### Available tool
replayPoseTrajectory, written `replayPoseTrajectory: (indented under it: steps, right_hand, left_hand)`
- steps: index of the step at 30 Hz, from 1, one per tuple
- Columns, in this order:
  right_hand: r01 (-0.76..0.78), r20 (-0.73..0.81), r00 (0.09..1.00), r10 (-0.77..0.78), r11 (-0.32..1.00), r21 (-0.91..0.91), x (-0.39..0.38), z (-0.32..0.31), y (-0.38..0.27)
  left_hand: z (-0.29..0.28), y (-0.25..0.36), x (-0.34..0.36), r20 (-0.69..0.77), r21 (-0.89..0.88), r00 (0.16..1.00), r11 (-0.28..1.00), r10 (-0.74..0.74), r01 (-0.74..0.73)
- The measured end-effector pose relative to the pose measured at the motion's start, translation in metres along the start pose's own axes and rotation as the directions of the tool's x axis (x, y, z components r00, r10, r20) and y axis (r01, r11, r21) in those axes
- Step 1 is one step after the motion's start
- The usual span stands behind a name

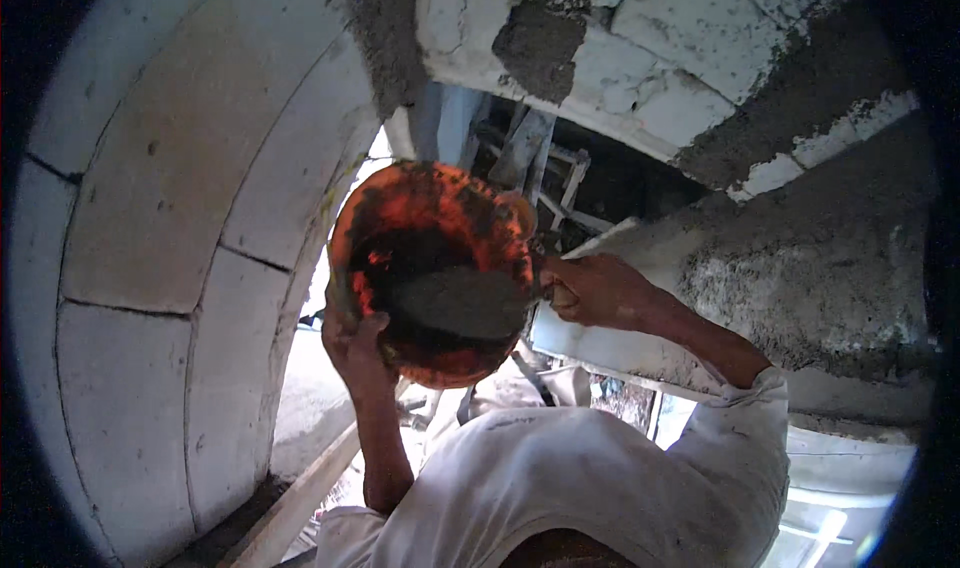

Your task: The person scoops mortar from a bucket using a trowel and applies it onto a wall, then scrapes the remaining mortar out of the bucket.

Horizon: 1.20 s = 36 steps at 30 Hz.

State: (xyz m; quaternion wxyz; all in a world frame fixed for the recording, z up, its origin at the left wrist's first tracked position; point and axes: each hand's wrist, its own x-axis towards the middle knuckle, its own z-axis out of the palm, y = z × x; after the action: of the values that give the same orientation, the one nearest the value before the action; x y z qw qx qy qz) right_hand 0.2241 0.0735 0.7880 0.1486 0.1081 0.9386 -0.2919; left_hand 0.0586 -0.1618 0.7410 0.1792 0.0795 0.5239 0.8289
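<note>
While the view looks steeply down past the person's pale, dusty shirt (560, 478), both bare hands work at an orange bowl-shaped pan (430, 268) held up in the middle of the picture. The left hand (355, 343) grips the pan's lower left rim, thumb hooked over the edge and fingers curled beneath it. The right hand (595, 290) is closed in a fist around the handle of a trowel (465, 303), whose flat blade lies inside the pan, coated with wet grey mortar. The pan's inner wall is dark and smeared, with bright orange showing near the rim.

To the left rises a wall of large white blocks (150, 268) with thin dark joints, curved by the lens. Above and to the right runs another block course (640, 58), patched with rough grey mortar (540, 43). A grey plastered surface (820, 268) fills the right side. Between the walls, what may be scaffold poles (530, 148) show in shadow, too dim to be sure. A wooden plank (300, 498) slants across the lower left.
</note>
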Motion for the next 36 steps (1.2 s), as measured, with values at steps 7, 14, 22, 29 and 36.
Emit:
replayPoseTrajectory:
  steps: [7,14,22,29,36]
  right_hand:
    - [0.335,0.052,0.941,-0.335,0.942,0.003,-0.018,-0.121,-0.039]
    - [-0.162,-0.004,0.984,0.18,0.892,0.421,0.046,-0.195,0.118]
    - [-0.045,-0.762,0.604,-0.233,0.945,-0.325,-0.05,-0.362,0.0]
    - [-0.256,-0.212,0.962,0.172,0.838,-0.482,-0.003,-0.163,-0.005]
    - [-0.174,-0.311,0.909,-0.278,0.425,-0.888,0.065,-0.022,0.009]
  left_hand:
    - [-0.034,-0.012,-0.004,-0.251,0.038,0.963,0.993,-0.102,0.115]
    - [-0.02,-0.047,0.009,-0.135,0.148,0.991,0.989,0.015,0.006]
    - [0.004,-0.043,0.004,-0.101,0.038,0.995,0.999,-0.008,0.012]
    - [0.015,-0.016,0.019,-0.024,0.211,1.0,0.977,0.014,-0.008]
    - [0.045,0.019,0.011,0.137,0.348,0.985,0.926,0.106,-0.148]
